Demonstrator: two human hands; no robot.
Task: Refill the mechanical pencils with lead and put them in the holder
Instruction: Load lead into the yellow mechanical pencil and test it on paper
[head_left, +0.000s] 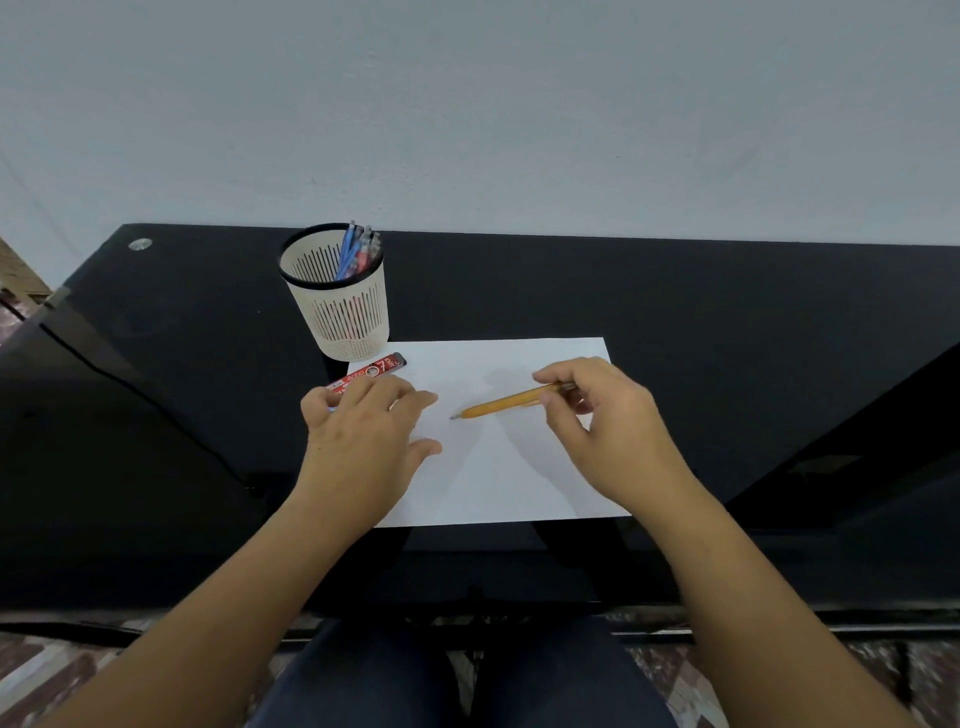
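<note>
My right hand (605, 421) pinches the rear end of a yellow mechanical pencil (501, 404), whose tip points left and touches or hovers just over a white sheet of paper (498, 483). My left hand (363, 431) lies flat, fingers spread, at the sheet's left edge, its fingertips over the near end of a red lead case (371, 372). A cream slotted holder (340, 306) with a black rim stands behind the case and holds several blue and red pencils (356, 249).
A black glass desk (727, 322) carries everything and ends at a pale wall behind. A dark cable (140, 395) runs across the desk's left side. My knees show under the near edge.
</note>
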